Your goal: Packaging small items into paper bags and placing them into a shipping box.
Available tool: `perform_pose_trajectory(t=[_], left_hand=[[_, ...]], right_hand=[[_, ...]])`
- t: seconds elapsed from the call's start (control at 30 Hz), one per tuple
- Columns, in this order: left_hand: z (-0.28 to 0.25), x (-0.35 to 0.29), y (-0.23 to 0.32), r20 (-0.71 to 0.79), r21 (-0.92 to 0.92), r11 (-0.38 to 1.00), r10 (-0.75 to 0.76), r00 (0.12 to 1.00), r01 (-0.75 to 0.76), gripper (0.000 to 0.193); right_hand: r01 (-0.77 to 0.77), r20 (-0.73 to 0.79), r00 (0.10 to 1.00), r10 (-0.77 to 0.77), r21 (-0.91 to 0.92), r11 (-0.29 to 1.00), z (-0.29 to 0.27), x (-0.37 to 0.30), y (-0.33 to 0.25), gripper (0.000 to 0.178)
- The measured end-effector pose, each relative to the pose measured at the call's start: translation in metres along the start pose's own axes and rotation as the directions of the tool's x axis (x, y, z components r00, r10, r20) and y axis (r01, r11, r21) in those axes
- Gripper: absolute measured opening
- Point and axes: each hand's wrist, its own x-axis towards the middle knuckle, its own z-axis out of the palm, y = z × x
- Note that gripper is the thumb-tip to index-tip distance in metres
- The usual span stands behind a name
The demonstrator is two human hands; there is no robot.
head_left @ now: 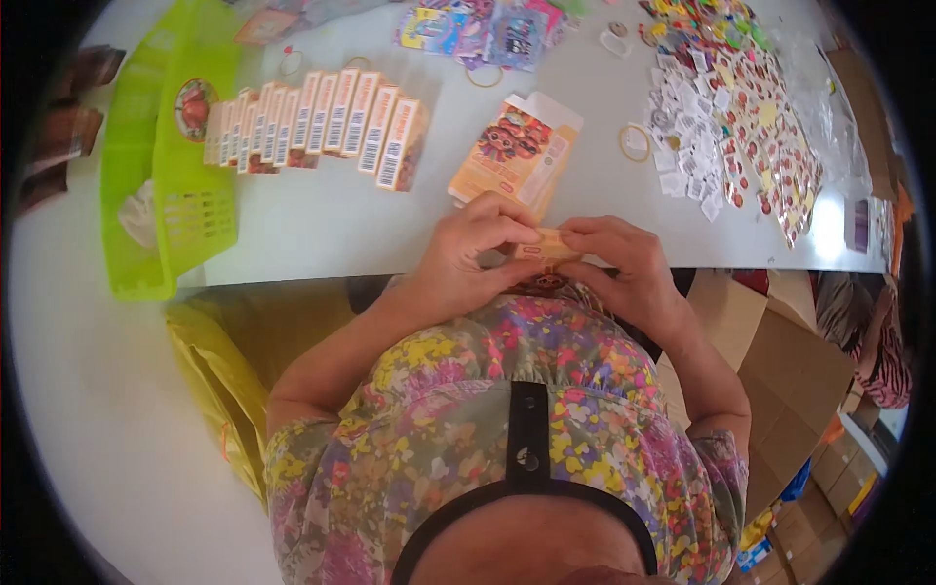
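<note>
Between my two hands, at the table's front edge, is a small orange printed carton (544,246). My left hand (480,250) pinches its left end with thumb and forefinger. From the other side my right hand (624,261) grips its right end, fingers and thumb closed on it. The carton's lower part, with a printed picture, hangs close to my chest and is partly hidden by my fingers. Just beyond my hands, flattened orange cartons (515,151) of the same look lie on the table with white flaps showing.
A row of finished-looking orange cartons (336,112) overlaps on the left, beside a green plastic basket (205,229). Small white tags (687,127) and sticker sheets (770,136) cover the right side. Colourful packets (478,34) lie at the back. Cardboard boxes (780,390) stand below right.
</note>
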Motion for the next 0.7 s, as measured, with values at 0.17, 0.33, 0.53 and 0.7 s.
perform_pose_trajectory(t=[0.17, 0.33, 0.53, 0.7], left_hand=[[-0.021, 0.01, 0.025, -0.25, 0.309, 0.938, 0.237, 0.939, -0.155, 0.033], [-0.047, 0.025, 0.011, -0.298, 0.622, 0.775, 0.371, 0.879, -0.116, 0.029], [-0.048, 0.029, -0.01, -0.059, 0.966, 0.258, 0.307, 0.95, -0.024, 0.023], [-0.053, 0.024, -0.019, -0.092, 0.975, 0.223, 0.377, 0.922, 0.006, 0.019]], right_hand=[[-0.092, -0.079, 0.99, 0.113, 0.236, 0.967, -0.002, 0.052, -0.007, 0.028], [0.148, 0.062, 0.988, -0.143, -0.076, 0.986, 0.009, 0.13, 0.023, 0.029], [0.305, -0.064, 0.932, -0.357, -0.394, 0.867, -0.005, 0.142, 0.049, 0.035], [-0.047, -0.087, 0.996, -0.001, -0.544, 0.838, -0.007, 0.095, 0.04, 0.058]])
